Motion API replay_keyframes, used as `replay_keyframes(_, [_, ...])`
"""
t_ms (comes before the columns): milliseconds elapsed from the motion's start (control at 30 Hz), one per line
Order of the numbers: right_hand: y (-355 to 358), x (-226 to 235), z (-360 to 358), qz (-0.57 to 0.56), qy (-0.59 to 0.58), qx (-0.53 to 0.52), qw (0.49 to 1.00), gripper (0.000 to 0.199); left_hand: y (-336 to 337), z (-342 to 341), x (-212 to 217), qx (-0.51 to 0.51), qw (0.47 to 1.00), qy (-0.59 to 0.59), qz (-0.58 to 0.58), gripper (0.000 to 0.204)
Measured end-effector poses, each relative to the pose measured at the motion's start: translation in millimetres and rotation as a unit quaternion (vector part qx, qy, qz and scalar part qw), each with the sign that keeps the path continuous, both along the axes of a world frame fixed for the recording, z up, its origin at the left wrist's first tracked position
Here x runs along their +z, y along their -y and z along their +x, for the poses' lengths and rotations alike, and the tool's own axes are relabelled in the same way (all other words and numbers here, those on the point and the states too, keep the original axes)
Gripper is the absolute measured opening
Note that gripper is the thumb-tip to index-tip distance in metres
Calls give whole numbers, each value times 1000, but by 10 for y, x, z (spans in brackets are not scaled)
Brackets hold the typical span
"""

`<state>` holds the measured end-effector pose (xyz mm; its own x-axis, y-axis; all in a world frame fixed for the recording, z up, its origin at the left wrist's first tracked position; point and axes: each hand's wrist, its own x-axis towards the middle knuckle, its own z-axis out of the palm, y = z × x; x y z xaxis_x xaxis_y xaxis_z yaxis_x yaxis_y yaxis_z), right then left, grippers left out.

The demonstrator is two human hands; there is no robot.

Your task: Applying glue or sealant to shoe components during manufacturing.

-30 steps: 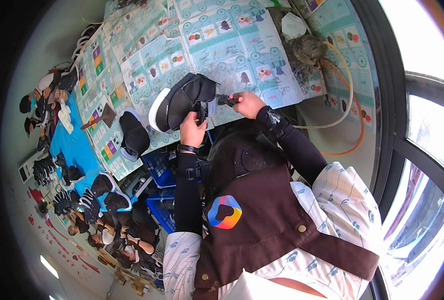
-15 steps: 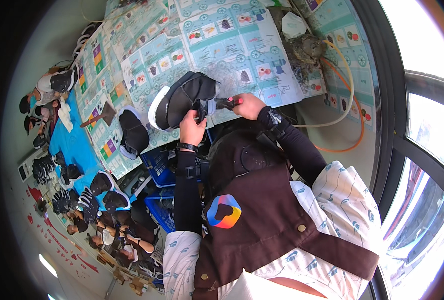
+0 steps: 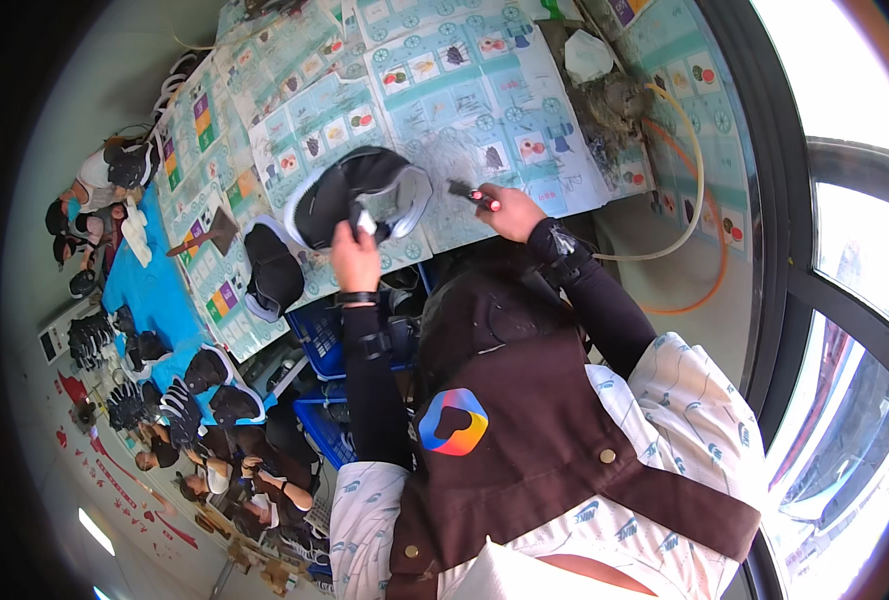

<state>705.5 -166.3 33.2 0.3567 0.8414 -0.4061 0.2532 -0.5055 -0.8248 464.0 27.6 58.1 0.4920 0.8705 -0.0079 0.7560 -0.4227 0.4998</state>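
Note:
My left hand [image 3: 356, 262] grips a black shoe [image 3: 326, 205] with a white sole, thumb at the opening and fingers partly hidden. The shoe is tipped over the table's near edge, its pale lined opening turned toward my right side. Closed around a short black tool with red on its handle [image 3: 467, 192] is my right hand [image 3: 514, 214]; the tool points at the shoe, apart from it, and its exact kind is unclear. Left of the held shoe, a second black shoe [image 3: 274, 272] lies on the table.
Printed sheets cover the table [image 3: 444, 130]. A hammer-like tool [image 3: 222, 232] lies at its left. Blue crates [image 3: 316, 340] stand below the near edge. Hoses [image 3: 702, 190] loop at the right beside a window. Several people and more shoes [image 3: 232, 403] are farther left.
The shoe has been turned so its opening now shows, and my left hand has shifted left with it. My right hand has drawn the tool slightly away to the right.

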Motion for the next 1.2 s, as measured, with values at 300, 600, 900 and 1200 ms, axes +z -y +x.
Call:
replay_keyframes(300, [86,-448,412,-39,319,-53,945,66,-219,-695,417,153,800,438,-382,35])
replay_keyframes(600, [-745,674,-318,136,102,-43,985,69,39,-666,447,127,775,478,-395,31])
replay_keyframes(900, [-745,651,-405,217,-247,-130,936,36,23,-755,638,159,735,556,-356,35])
replay_keyframes(1200, [-1077,780,-230,263,116,-14,958,68,-74,-838,559,130,779,478,-383,33])
